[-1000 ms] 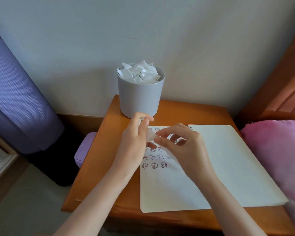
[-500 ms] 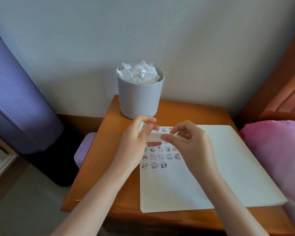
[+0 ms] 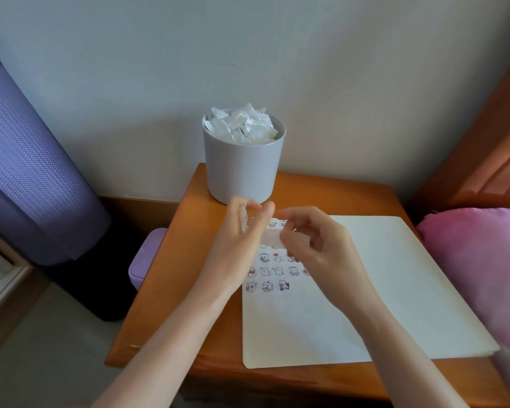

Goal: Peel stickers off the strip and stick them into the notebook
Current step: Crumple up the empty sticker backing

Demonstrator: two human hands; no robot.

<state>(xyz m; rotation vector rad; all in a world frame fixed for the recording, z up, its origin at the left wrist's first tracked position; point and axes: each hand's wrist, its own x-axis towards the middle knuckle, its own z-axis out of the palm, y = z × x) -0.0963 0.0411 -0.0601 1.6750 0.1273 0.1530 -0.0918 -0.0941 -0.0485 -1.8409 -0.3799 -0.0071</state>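
An open notebook (image 3: 389, 290) with blank cream pages lies on the wooden bedside table (image 3: 174, 290). Rows of small cartoon stickers (image 3: 270, 272) fill the upper part of its left page. Above that page my left hand (image 3: 242, 245) pinches the left end of a pale translucent sticker strip (image 3: 270, 237). My right hand (image 3: 321, 254) pinches the strip's right end with thumb and forefinger. The strip stretches flat between both hands. Any sticker on it is too faint to make out.
A grey cup (image 3: 242, 166) stuffed with crumpled white backing scraps stands at the table's back edge against the wall. A purple box (image 3: 146, 257) sits low beside the table's left side. A pink pillow (image 3: 483, 269) borders the notebook's right; a purple rolled mat (image 3: 33, 172) stands left.
Both hands rose slightly and drew apart, and the strip now shows stretched flat between them. My right hand's fingers uncurled over the sticker rows.
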